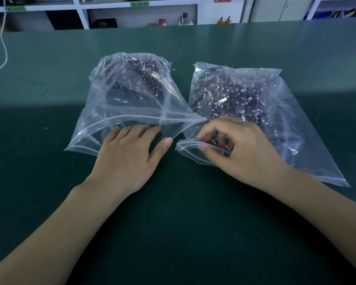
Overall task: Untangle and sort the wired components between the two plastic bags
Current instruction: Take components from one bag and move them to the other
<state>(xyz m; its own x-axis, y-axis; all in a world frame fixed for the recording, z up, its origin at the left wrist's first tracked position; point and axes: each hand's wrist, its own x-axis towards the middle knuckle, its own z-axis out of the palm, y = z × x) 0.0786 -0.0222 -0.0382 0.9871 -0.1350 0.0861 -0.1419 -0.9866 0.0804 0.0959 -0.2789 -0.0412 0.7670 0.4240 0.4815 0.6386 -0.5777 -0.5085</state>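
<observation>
Green matting covers the table, the largest thing in view, and 2 clear zip bags lie on it side by side with their mouths toward the near edge. The right bag lies flat, running from far left to near right, and is packed with dark wired components with small white plugs. The left bag bulges upward at its far end around its own pile; its zip strip runs left to right, and its right end touches the right bag's near-left corner.

The left hand rests on the left bag's open mouth, fingers nearly straight and reaching in.

The right hand sits at the right bag's mouth, fingers curled and pinching a small clump of components. That clump lies just right of the left bag's mouth, so the transfer probably runs leftward, a short way, with the right hand nearer.
</observation>
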